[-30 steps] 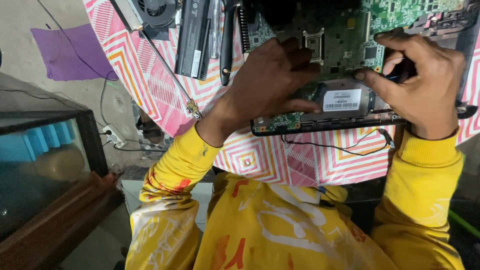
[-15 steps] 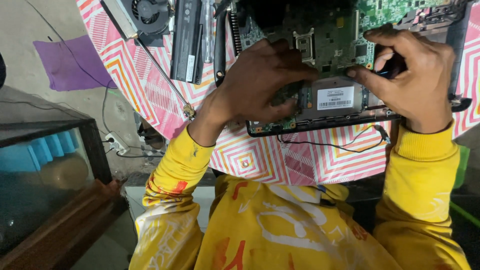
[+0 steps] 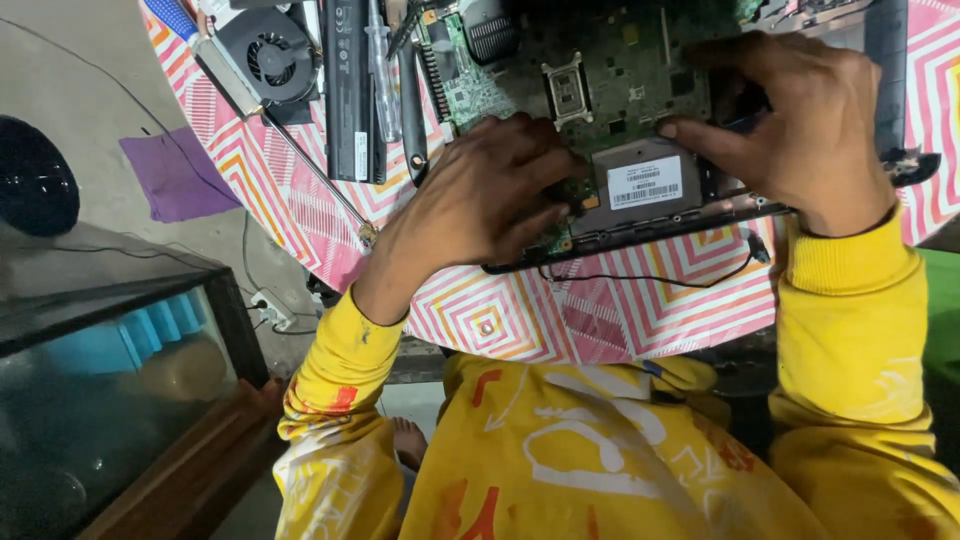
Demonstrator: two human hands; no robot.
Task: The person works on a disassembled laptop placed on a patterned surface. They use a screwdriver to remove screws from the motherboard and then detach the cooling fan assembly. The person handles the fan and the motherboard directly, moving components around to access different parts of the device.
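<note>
Dim surroundings, brightly lit tabletop, sharp

cooling fan (image 3: 268, 52), black battery pack (image 3: 350, 90), screwdriver (image 3: 381, 70) on patterned tablecloth (image 3: 600, 320); purple cloth (image 3: 178, 175) on floor.

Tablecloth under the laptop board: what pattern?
Tablecloth: pink, orange and white concentric zigzag squares, head view.

circuit board (image 3: 600, 70): green, hard, dotted with shiny metal bits | hard drive (image 3: 645, 180): dull grey metal, white paper sticker | battery (image 3: 348, 90): black matt plastic | fan (image 3: 268, 55): black plastic | tablecloth (image 3: 560, 310): smooth striped cloth | sleeves (image 3: 850, 320): soft yellow cloth | tank (image 3: 110, 340): glossy glass
</note>
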